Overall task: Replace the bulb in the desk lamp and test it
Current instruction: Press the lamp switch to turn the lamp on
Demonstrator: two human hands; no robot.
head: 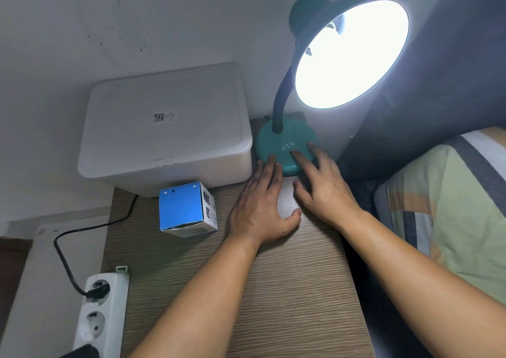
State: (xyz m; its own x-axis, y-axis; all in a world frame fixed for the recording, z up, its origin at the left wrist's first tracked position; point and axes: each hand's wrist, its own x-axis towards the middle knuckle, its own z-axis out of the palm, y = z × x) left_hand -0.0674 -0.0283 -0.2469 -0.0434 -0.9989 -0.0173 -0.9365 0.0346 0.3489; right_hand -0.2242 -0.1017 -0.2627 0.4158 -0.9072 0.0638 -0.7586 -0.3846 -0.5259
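A teal desk lamp stands at the back of the wooden table [287, 289]; its round base [276, 141] carries the letters ATN. The shade [309, 15] faces me and the bulb [353, 53] inside shines bright white. My left hand [262, 207] lies flat on the table, fingertips against the base's front left edge. My right hand [320, 185] rests with its fingers spread on the base's front, one fingertip on a dark switch slot. Neither hand holds anything. A blue and white bulb box [186, 212] sits left of my left hand.
A white lidded plastic box [169, 127] stands at the back left. A black cord [68, 253] runs to a white power strip [95, 316] at the lower left. A striped pillow [451, 207] and dark headboard [438, 97] lie to the right.
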